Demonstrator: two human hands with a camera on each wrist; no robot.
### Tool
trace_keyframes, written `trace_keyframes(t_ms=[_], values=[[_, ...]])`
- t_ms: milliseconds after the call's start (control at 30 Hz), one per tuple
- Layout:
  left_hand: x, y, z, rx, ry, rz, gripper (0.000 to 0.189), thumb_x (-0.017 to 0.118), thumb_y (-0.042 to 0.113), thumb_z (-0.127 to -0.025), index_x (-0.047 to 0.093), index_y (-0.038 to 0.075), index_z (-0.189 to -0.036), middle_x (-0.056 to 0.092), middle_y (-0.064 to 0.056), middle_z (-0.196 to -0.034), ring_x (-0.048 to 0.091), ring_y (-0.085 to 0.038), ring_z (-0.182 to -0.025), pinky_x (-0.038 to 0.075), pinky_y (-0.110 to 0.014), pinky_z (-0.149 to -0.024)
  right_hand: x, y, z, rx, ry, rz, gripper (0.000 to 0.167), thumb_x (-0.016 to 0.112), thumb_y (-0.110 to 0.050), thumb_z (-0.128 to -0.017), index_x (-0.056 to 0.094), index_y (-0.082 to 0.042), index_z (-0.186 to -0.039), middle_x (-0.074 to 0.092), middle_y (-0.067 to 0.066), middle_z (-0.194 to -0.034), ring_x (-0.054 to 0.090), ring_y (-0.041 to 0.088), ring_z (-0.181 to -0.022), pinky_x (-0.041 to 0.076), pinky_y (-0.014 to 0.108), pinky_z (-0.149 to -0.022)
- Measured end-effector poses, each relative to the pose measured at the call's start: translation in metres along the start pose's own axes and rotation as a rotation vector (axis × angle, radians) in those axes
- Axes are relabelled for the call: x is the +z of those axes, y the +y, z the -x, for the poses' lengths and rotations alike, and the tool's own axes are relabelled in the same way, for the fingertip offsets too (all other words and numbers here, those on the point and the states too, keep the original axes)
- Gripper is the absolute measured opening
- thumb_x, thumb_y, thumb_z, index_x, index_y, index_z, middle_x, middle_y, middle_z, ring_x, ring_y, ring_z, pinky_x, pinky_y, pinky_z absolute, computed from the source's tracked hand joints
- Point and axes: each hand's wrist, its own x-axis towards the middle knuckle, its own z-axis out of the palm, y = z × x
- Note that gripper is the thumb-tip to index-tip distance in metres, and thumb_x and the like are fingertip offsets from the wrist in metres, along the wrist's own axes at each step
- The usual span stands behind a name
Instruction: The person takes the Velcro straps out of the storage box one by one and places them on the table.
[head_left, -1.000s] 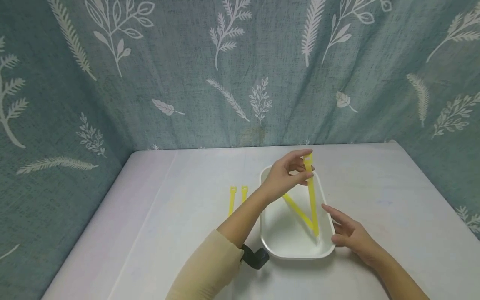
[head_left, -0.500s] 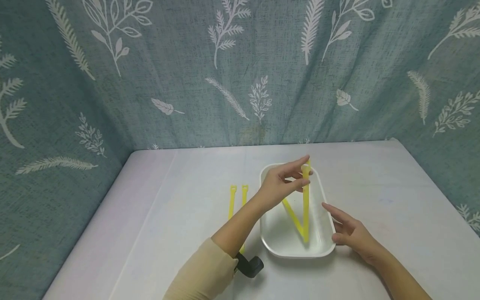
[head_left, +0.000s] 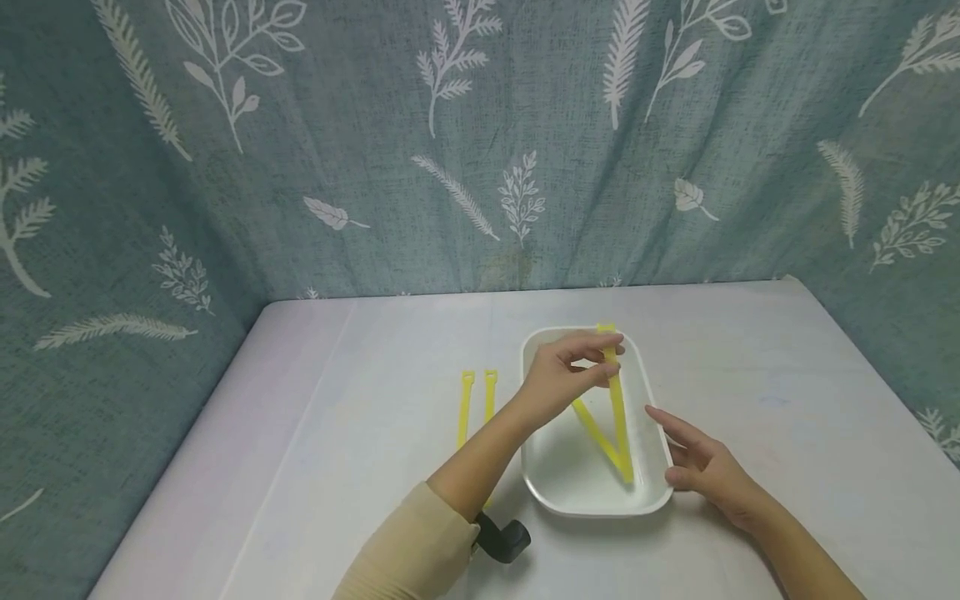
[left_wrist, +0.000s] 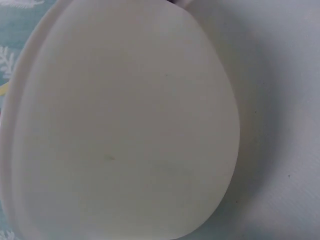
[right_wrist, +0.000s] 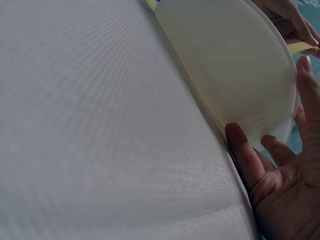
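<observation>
My left hand pinches a flat yellow plastic strip near its top end, above the white tray. The strip slants down into the tray. Another yellow length meets its lower end in a V; I cannot tell if it is a separate piece, a bend or a reflection. My right hand touches the tray's right side from outside with fingers and thumb. In the right wrist view, the fingers lie against the tray wall. The left wrist view shows mostly the tray's outer wall.
Two yellow strips with slotted ends lie on the white table left of the tray, partly behind my left forearm. A black wrist camera hangs under that forearm. A patterned teal curtain stands behind the table.
My left hand has come slightly lower and nearer with the strip, whose lower end has swung left and back right. My right hand remains at the tray's side.
</observation>
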Motion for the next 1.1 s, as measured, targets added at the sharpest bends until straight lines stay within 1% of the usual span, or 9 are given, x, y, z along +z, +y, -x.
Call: trace_keyframes(t_ms=[100, 233, 300, 367, 500, 600, 833, 933, 1100], values=[[0.001, 0.000, 0.000, -0.028, 0.022, -0.007, 0.047, 0.069, 0.000, -0.083, 0.058, 0.004, -0.128, 0.062, -0.014, -0.121, 0.059, -0.001, -0.090, 0.054, -0.025, -0.081, 0.001, -0.001, 0.000, 0.011, 0.012, 0.008, 0.066, 0.059, -0.014, -0.094, 0.026, -0.017, -0.150, 0.033, -0.027, -0.140, 0.048, -0.005, -0.120, 0.055, 0.033, -0.080], [0.004, -0.001, -0.001, -0.024, 0.028, 0.009, 0.056, 0.071, -0.004, -0.080, 0.055, 0.006, -0.132, 0.060, -0.013, -0.123, 0.057, -0.002, -0.092, 0.053, -0.024, -0.083, 0.001, -0.002, 0.001, 0.009, 0.008, 0.011, 0.065, 0.059, -0.014, -0.094, 0.026, -0.016, -0.150, 0.033, -0.028, -0.139, 0.047, -0.005, -0.120, 0.054, 0.031, -0.082], [0.006, -0.002, -0.001, -0.012, 0.026, 0.006, 0.053, 0.069, -0.003, -0.082, 0.055, 0.006, -0.132, 0.059, -0.013, -0.124, 0.057, -0.002, -0.094, 0.053, -0.024, -0.084, 0.001, -0.002, 0.002, 0.007, 0.007, 0.013, 0.065, 0.059, -0.015, -0.094, 0.026, -0.016, -0.150, 0.033, -0.029, -0.139, 0.047, -0.005, -0.120, 0.054, 0.031, -0.082], [0.007, -0.003, -0.001, 0.004, 0.026, 0.003, 0.047, 0.067, -0.001, -0.085, 0.056, 0.005, -0.130, 0.059, -0.013, -0.123, 0.058, -0.004, -0.098, 0.053, -0.025, -0.084, 0.001, -0.002, 0.002, 0.005, 0.003, 0.008, 0.066, 0.059, -0.015, -0.094, 0.025, -0.016, -0.150, 0.033, -0.028, -0.139, 0.047, -0.005, -0.120, 0.055, 0.032, -0.081], [0.008, -0.005, 0.000, 0.030, 0.015, 0.040, 0.032, 0.062, -0.001, -0.089, 0.061, -0.004, -0.120, 0.060, -0.019, -0.121, 0.063, -0.013, -0.104, 0.052, -0.028, -0.087, 0.000, -0.002, 0.001, 0.000, 0.003, 0.002, 0.066, 0.059, -0.014, -0.094, 0.026, -0.016, -0.150, 0.034, -0.028, -0.139, 0.048, -0.004, -0.120, 0.055, 0.033, -0.081], [0.010, -0.006, 0.001, 0.036, 0.004, 0.057, 0.028, 0.060, -0.001, -0.090, 0.062, -0.007, -0.117, 0.060, -0.021, -0.120, 0.064, -0.017, -0.105, 0.052, -0.029, -0.088, 0.000, -0.002, 0.000, -0.001, 0.005, -0.004, 0.066, 0.060, -0.013, -0.093, 0.027, -0.016, -0.150, 0.035, -0.027, -0.139, 0.049, -0.003, -0.120, 0.055, 0.033, -0.080], [0.012, -0.006, 0.003, -0.007, 0.011, 0.052, 0.033, 0.064, -0.001, -0.087, 0.062, -0.002, -0.120, 0.061, -0.016, -0.121, 0.062, -0.006, -0.101, 0.052, -0.026, -0.087, 0.000, -0.001, 0.001, 0.010, 0.002, 0.005, 0.066, 0.059, -0.015, -0.094, 0.025, -0.015, -0.150, 0.034, -0.027, -0.138, 0.049, -0.004, -0.120, 0.055, 0.033, -0.081], [0.012, -0.005, 0.004, -0.024, 0.014, 0.043, 0.037, 0.066, -0.002, -0.085, 0.062, 0.002, -0.122, 0.060, -0.013, -0.121, 0.060, -0.004, -0.099, 0.052, -0.025, -0.087, 0.001, 0.000, 0.001, 0.019, 0.002, 0.005, 0.066, 0.059, -0.017, -0.094, 0.025, -0.015, -0.150, 0.034, -0.028, -0.138, 0.048, -0.004, -0.120, 0.055, 0.033, -0.081], [0.014, 0.001, 0.008, -0.017, 0.005, 0.028, 0.041, 0.066, 0.000, -0.086, 0.061, 0.007, -0.125, 0.059, -0.009, -0.123, 0.062, -0.006, -0.099, 0.053, -0.025, -0.084, 0.000, -0.002, 0.001, 0.014, 0.005, 0.010, 0.066, 0.058, -0.015, -0.094, 0.024, -0.012, -0.150, 0.034, -0.027, -0.140, 0.049, -0.003, -0.120, 0.055, 0.033, -0.081]])
